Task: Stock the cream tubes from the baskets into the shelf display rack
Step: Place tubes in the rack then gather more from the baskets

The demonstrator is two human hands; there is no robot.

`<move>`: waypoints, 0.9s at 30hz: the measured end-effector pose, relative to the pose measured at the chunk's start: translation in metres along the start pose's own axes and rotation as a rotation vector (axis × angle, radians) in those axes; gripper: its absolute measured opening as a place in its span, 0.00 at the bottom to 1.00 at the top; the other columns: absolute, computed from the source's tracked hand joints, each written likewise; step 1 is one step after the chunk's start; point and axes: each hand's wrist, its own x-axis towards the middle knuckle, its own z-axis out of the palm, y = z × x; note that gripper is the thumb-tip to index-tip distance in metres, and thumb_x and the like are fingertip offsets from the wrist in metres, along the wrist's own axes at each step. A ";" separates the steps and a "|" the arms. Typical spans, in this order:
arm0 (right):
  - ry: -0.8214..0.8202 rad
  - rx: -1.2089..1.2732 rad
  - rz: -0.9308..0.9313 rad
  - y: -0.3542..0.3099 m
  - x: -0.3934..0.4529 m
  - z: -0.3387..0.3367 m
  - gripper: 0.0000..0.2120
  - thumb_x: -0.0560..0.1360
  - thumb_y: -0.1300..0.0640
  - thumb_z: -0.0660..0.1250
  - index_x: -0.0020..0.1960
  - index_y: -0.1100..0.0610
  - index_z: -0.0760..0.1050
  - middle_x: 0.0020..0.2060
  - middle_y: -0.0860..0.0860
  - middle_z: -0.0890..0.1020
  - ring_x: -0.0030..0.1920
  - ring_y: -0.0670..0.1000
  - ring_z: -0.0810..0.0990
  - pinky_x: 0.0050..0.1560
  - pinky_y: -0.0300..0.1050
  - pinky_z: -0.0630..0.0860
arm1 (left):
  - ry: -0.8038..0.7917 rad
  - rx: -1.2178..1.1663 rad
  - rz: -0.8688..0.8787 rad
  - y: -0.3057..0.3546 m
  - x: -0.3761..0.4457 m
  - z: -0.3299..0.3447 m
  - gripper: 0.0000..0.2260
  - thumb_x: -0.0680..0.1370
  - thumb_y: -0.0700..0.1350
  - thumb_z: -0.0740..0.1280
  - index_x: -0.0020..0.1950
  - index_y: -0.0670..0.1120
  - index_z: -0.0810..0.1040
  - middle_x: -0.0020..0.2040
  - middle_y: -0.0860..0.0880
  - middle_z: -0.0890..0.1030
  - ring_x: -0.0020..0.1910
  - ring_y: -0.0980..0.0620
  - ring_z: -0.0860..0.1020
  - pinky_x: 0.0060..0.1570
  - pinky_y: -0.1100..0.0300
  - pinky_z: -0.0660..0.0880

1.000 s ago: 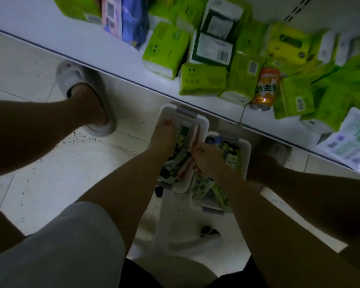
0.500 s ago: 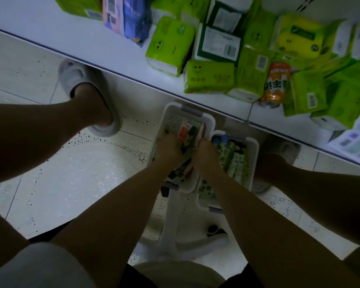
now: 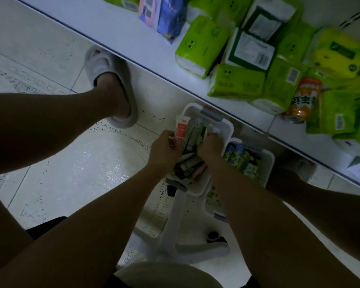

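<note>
Two white baskets sit on the floor under the shelf edge: the left basket and the right basket, both holding cream tubes. My left hand grips a red-and-white tube together with other tubes, raised over the left basket. My right hand is curled round a bunch of greenish tubes just beside it. More tubes lie loose in the left basket, and green-blue tubes fill the right one.
A white shelf runs across the top with green tissue packs, a blue-pink pack and an orange can. My slippered left foot stands on the tiled floor. A white stool base lies below the baskets.
Both hands have risen from inside the left basket, lifting bunches of tubes; the red-and-white tube now sticks up from my left hand.
</note>
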 end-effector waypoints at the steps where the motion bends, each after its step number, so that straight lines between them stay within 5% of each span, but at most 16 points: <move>1: -0.041 -0.003 0.007 -0.001 -0.001 -0.005 0.19 0.78 0.65 0.62 0.67 0.67 0.66 0.60 0.63 0.75 0.60 0.62 0.75 0.51 0.46 0.75 | 0.005 -0.021 -0.001 0.002 0.002 -0.002 0.12 0.75 0.49 0.71 0.54 0.47 0.73 0.43 0.57 0.77 0.41 0.60 0.76 0.35 0.70 0.66; 3: -0.139 0.019 -0.046 -0.004 -0.011 -0.022 0.16 0.76 0.62 0.64 0.63 0.66 0.70 0.52 0.60 0.77 0.56 0.61 0.77 0.51 0.48 0.76 | 0.000 -0.046 0.014 0.015 0.001 -0.008 0.13 0.75 0.47 0.72 0.54 0.46 0.73 0.45 0.54 0.78 0.42 0.57 0.77 0.37 0.67 0.71; 6: -0.285 0.082 -0.123 -0.010 -0.038 -0.060 0.02 0.76 0.62 0.64 0.44 0.58 0.74 0.37 0.54 0.77 0.41 0.54 0.78 0.37 0.42 0.74 | -0.031 -0.111 0.006 0.038 -0.004 -0.017 0.14 0.73 0.41 0.72 0.55 0.45 0.73 0.47 0.50 0.79 0.47 0.51 0.79 0.46 0.55 0.79; 8: -0.344 0.068 -0.186 -0.013 -0.057 -0.088 0.06 0.75 0.63 0.64 0.40 0.56 0.74 0.34 0.54 0.77 0.34 0.53 0.77 0.32 0.40 0.73 | -0.057 -0.189 0.003 0.057 -0.011 -0.024 0.15 0.71 0.38 0.73 0.53 0.48 0.72 0.46 0.51 0.78 0.49 0.48 0.79 0.51 0.47 0.79; 11: -0.362 0.051 -0.266 -0.020 -0.091 -0.130 0.02 0.75 0.61 0.67 0.45 0.60 0.75 0.33 0.59 0.80 0.30 0.54 0.76 0.27 0.40 0.72 | -0.116 -0.307 0.098 0.089 -0.025 -0.039 0.16 0.70 0.32 0.71 0.46 0.50 0.70 0.46 0.45 0.79 0.47 0.44 0.79 0.46 0.49 0.80; 14: -0.311 0.115 -0.377 -0.026 -0.128 -0.170 0.14 0.72 0.59 0.72 0.55 0.59 0.73 0.39 0.63 0.82 0.33 0.59 0.78 0.32 0.50 0.75 | -0.270 -0.260 0.262 0.127 -0.051 -0.066 0.18 0.70 0.27 0.69 0.48 0.49 0.70 0.45 0.37 0.78 0.38 0.47 0.77 0.31 0.62 0.75; 16: -0.269 0.157 -0.501 -0.031 -0.159 -0.198 0.22 0.70 0.58 0.75 0.62 0.54 0.72 0.41 0.60 0.84 0.38 0.65 0.81 0.38 0.60 0.78 | -0.394 -0.194 0.356 0.153 -0.074 -0.089 0.19 0.70 0.27 0.69 0.53 0.46 0.71 0.43 0.38 0.77 0.36 0.46 0.77 0.32 0.62 0.75; 18: -0.198 0.203 -0.607 -0.034 -0.191 -0.226 0.26 0.72 0.58 0.74 0.66 0.50 0.68 0.44 0.61 0.84 0.36 0.60 0.83 0.34 0.55 0.81 | -0.465 -0.178 0.408 0.178 -0.095 -0.111 0.17 0.73 0.31 0.70 0.58 0.43 0.72 0.43 0.41 0.79 0.40 0.45 0.79 0.40 0.56 0.77; 20: -0.150 0.286 -0.663 -0.038 -0.225 -0.251 0.19 0.76 0.58 0.70 0.64 0.53 0.69 0.43 0.67 0.82 0.25 0.50 0.78 0.23 0.43 0.75 | -0.483 -0.182 0.448 0.204 -0.118 -0.131 0.13 0.76 0.38 0.69 0.60 0.45 0.74 0.45 0.42 0.82 0.43 0.48 0.80 0.47 0.51 0.79; 23: -0.099 0.380 -0.754 -0.043 -0.273 -0.279 0.14 0.81 0.53 0.61 0.59 0.63 0.69 0.42 0.73 0.78 0.19 0.47 0.74 0.20 0.37 0.70 | -0.474 -0.203 0.554 0.246 -0.151 -0.157 0.06 0.79 0.43 0.66 0.56 0.48 0.76 0.45 0.46 0.84 0.43 0.50 0.81 0.50 0.49 0.80; 27: 0.018 0.443 -0.866 -0.050 -0.321 -0.313 0.11 0.82 0.53 0.59 0.45 0.59 0.68 0.32 0.62 0.78 0.18 0.48 0.74 0.19 0.35 0.67 | -0.504 -0.214 0.700 0.300 -0.192 -0.186 0.07 0.78 0.45 0.65 0.55 0.46 0.77 0.48 0.45 0.84 0.43 0.50 0.81 0.43 0.57 0.79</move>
